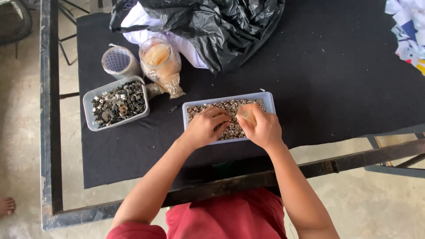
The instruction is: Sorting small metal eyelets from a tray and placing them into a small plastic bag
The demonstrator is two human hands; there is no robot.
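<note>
Down on the black desk [336,79], both hands work inside a pale blue tray [268,101] filled with small metal snaps [221,106]. Left hand [204,127] lies palm-down on the snaps, its fingers [219,116] curled and digging among them; whether they pinch one I cannot tell. Right hand [262,126] is closed around a small clear bag [246,114], held just above the snaps at the tray's right half. Further left stand a second tray [116,104] of darker metal parts, a mesh-topped cup [117,62] and a plastic jar [159,62], with a black bag [221,24] behind.
</note>
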